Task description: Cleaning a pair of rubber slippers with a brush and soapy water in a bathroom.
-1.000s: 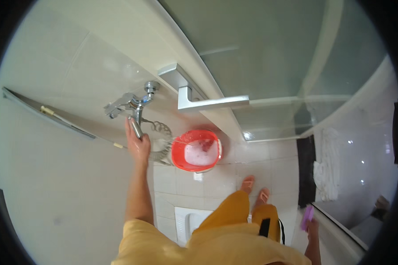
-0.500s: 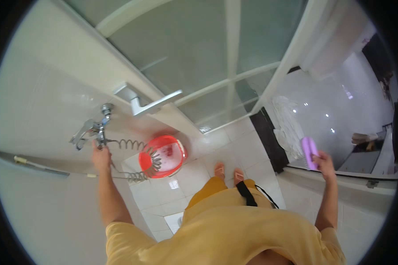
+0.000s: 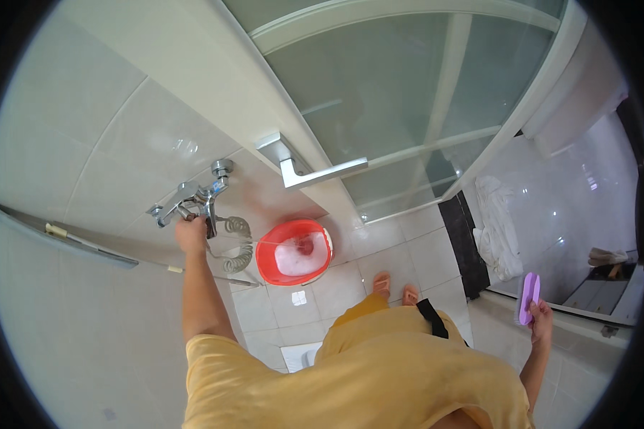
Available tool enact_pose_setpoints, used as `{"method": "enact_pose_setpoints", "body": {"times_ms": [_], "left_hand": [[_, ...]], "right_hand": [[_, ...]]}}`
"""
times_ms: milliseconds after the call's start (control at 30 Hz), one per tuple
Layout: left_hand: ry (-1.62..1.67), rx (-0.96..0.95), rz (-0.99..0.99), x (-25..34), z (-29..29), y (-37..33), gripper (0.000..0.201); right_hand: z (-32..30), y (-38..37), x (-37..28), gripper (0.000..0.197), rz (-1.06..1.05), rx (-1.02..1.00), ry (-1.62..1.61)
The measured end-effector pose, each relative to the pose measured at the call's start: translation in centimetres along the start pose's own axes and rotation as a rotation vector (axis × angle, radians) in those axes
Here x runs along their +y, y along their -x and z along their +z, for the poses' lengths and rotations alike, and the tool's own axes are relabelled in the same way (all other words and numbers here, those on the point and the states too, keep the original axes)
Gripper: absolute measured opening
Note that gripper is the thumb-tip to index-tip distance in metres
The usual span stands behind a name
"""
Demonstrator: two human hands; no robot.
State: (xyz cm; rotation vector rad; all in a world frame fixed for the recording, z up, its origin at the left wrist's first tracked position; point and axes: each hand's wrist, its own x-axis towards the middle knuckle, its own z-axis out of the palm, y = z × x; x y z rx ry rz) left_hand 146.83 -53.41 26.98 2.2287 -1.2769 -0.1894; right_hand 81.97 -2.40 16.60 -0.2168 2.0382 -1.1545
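My left hand (image 3: 191, 233) is closed on the front of a chrome wall faucet (image 3: 206, 200); which part the fingers grip is partly hidden. From the faucet area, a coiled grey hose (image 3: 239, 247) hangs down beside a red bucket (image 3: 270, 270). White suds (image 3: 298, 263) fill the bucket, with a reddish patch where a thin stream seems to land. Out to the right, my right hand (image 3: 541, 319) grips a purple scrub brush (image 3: 529, 298), its bristles facing left. The brush is held in the air, apart from anything else.
A glazed door (image 3: 379, 86) with a silver lever handle (image 3: 325, 171) stands ahead. White cloth (image 3: 496, 229) lies past a dark threshold (image 3: 464, 247) on the right. A white floor fixture (image 3: 300, 357) shows near my body. A rail (image 3: 93, 247) runs along the left wall.
The coiled hose, stretched over the bucket before, now hangs to its left. My left hand stays at the faucet. The brush has turned so its bristles show. The whole view has shifted.
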Motion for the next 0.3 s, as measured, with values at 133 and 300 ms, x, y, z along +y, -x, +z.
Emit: {"method": "enact_pose_setpoints", "body": {"times_ms": [133, 300], "left_hand": [[0.162, -0.008, 0.06, -5.7, 1.9, -3.4, 0.027], [0.045, 0.55, 0.426, -3.3, -1.2, -1.8, 0.039]], "right_hand": [[1.2, -0.5, 2.6, 0.015, 0.055, 0.013, -0.013], [1.7, -0.7, 4.5, 0.018, 0.145, 0.027, -0.066]]}}
